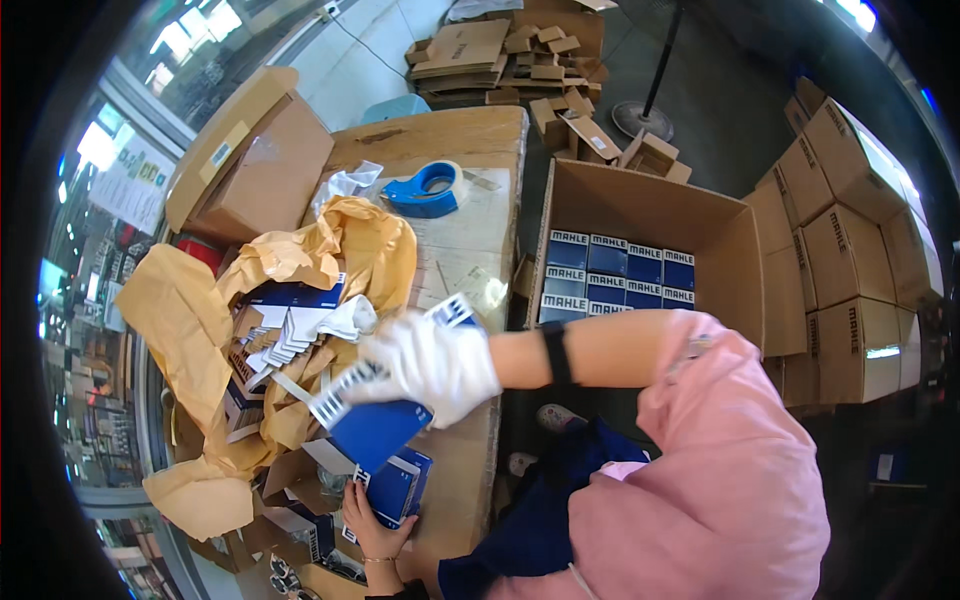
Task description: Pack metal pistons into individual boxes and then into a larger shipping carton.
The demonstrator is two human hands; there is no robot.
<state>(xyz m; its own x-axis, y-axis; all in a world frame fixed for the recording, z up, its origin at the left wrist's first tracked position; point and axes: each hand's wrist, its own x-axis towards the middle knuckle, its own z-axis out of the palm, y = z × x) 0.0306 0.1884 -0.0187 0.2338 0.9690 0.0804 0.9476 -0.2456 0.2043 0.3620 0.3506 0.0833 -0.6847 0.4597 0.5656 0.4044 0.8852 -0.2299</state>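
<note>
Head view: the white-gloved right hand (425, 370), blurred, has its grip around a blue box (380, 432) over the table (460, 520); the bare left hand (377, 530) clasps a lower box (392, 490). Both look stiff, smooth, probably crushable; opposite sides suit holding.

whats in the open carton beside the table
The open brown cardboard carton shows rows of blue-and-white rectangular boxes; a bare forearm hides its near end. Anything deeper is covered.
</note>
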